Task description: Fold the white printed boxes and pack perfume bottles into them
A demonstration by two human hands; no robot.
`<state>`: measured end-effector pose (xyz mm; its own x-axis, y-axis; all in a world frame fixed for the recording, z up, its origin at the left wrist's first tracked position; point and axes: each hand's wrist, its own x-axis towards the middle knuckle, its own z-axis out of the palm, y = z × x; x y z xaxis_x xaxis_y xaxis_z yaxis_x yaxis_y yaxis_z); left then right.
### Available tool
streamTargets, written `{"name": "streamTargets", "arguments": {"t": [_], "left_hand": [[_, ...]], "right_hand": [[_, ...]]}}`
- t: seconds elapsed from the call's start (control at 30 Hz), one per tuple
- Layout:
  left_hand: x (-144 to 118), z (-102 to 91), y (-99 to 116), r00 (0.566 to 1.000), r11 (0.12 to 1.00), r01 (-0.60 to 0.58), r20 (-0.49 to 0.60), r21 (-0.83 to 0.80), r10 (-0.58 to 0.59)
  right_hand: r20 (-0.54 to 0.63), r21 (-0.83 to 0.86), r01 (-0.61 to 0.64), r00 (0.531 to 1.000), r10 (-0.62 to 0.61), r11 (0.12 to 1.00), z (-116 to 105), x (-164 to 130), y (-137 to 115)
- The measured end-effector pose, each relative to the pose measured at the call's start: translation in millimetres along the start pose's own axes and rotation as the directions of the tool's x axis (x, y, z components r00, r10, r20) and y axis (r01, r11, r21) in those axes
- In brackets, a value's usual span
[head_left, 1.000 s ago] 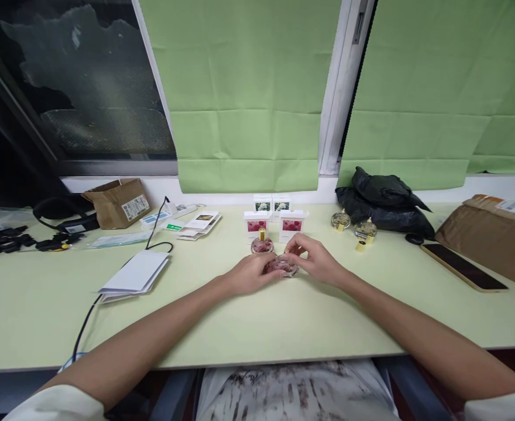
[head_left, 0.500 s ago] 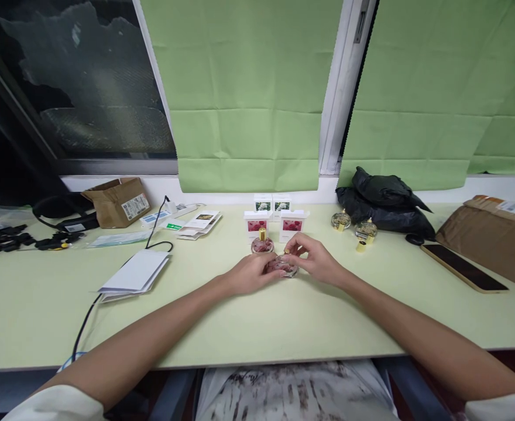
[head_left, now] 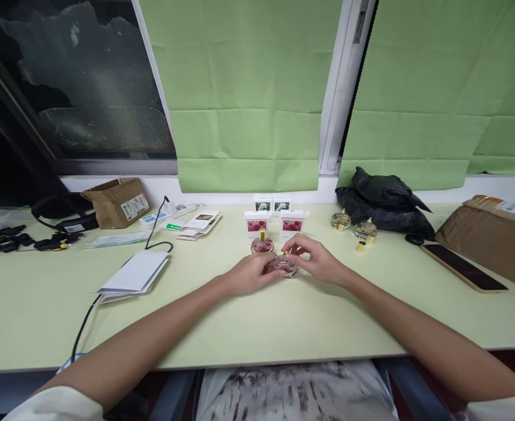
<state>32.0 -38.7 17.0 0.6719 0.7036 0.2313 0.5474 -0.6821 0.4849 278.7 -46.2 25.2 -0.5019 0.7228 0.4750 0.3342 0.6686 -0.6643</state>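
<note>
A small round glass bottle with pink contents (head_left: 284, 267) stands on the pale green table (head_left: 249, 316) at the middle. My left hand (head_left: 251, 273) grips its body from the left. My right hand (head_left: 314, 260) pinches the gold cap (head_left: 286, 252) on top of it with thumb and fingers. Just behind, a second pink bottle with a gold cap (head_left: 261, 242) stands upright and untouched. Two white boxes with pink pictures (head_left: 275, 225) and two with green pictures (head_left: 272, 204) stand behind the bottles.
Two clear bottles with gold caps (head_left: 353, 227) sit at the right by a black bag (head_left: 384, 202). A phone (head_left: 463, 266) and a brown parcel (head_left: 490, 240) lie far right. White folded sheets (head_left: 135, 273), a cable, leaflets and a cardboard box (head_left: 119, 202) lie left.
My right fingers have shifted slightly on the gold cap. Both hands and the bottle stay in the same place.
</note>
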Motion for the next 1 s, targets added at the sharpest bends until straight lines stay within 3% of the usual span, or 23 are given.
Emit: {"name": "streamTargets", "arguments": {"t": [0.07,0.13,0.2,0.3,0.4,0.53,0.6,0.67,0.83,0.9,0.93,1.0], "left_hand": [[0,0.4,0,1.000,1.000,0.006,-0.004,0.011,-0.006],[0,0.4,0,1.000,1.000,0.017,-0.007,0.016,-0.017],[0,0.0,0,1.000,1.000,0.022,-0.011,0.009,-0.022],[0,-0.6,1,1.000,1.000,0.025,-0.010,-0.001,-0.025],[0,-0.7,0,1.000,1.000,0.027,-0.003,-0.003,-0.027],[1,-0.7,-1,1.000,1.000,0.019,0.000,-0.009,-0.019],[1,-1.0,0,1.000,1.000,0.018,-0.003,-0.007,-0.018],[0,-1.3,1,1.000,1.000,0.019,0.000,-0.006,-0.019],[0,-1.9,2,1.000,1.000,0.024,0.006,0.012,-0.024],[0,-1.9,2,1.000,0.999,0.030,0.006,0.012,-0.030],[0,-1.9,2,0.999,0.999,0.032,0.005,0.008,-0.032],[0,-1.8,2,0.999,0.999,0.032,0.002,-0.001,-0.032]], "right_hand": [[0.018,-0.164,0.022,1.000,-0.020,0.986,-9,0,0],[0.019,-0.434,0.045,0.999,-0.042,0.900,-24,1,2],[-0.030,-0.661,-0.002,0.999,-0.023,0.750,-44,1,7],[-0.185,-0.859,-0.222,0.975,0.126,0.462,-74,-3,22],[-0.349,-0.869,-0.438,0.872,0.344,0.229,-95,-12,39],[-0.412,-0.817,-0.571,0.679,0.607,0.084,-107,-23,55],[-0.373,-0.816,-0.571,0.643,0.669,0.093,-108,-26,58],[-0.314,-0.826,-0.545,0.659,0.684,0.145,-106,-26,58],[-0.055,-0.824,-0.369,0.807,0.588,0.429,-83,-15,43],[0.050,-0.777,-0.261,0.882,0.469,0.573,-67,-9,32],[0.081,-0.692,-0.169,0.948,0.308,0.702,-59,-7,25],[0.037,-0.505,-0.002,0.999,0.023,0.863,-41,-3,13]]}}
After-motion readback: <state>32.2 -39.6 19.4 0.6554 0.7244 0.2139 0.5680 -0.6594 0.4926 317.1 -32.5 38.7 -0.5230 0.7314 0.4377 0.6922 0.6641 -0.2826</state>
